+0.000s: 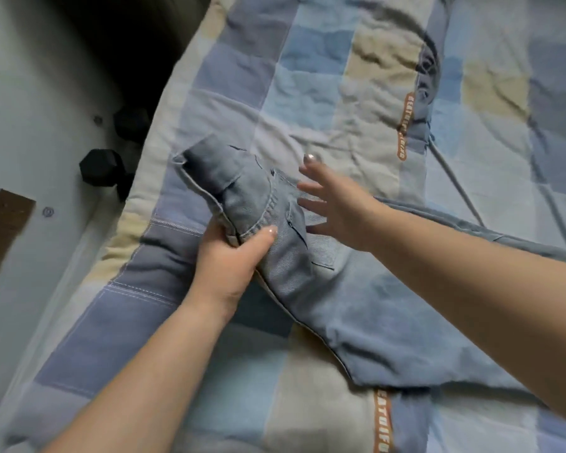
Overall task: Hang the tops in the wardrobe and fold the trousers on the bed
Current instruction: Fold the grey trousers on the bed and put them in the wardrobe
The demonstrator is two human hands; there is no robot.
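Light blue denim trousers (pixel 334 299) lie across the bed (pixel 356 76), waist end to the upper left and legs running off to the right. My left hand (pixel 229 259) grips the waistband, thumb on top of the cloth, and the waist end bunches up above it. My right hand (pixel 334 204) hovers just over the seat of the trousers with its fingers spread and straight, holding nothing. No tops and no wardrobe are in view.
The bed carries a checked quilt in blue, grey and cream with orange lettered strips (pixel 406 125). Its left edge runs diagonally; beyond it is pale floor with a black dumbbell (pixel 103 168) and a brown patch (pixel 0 230).
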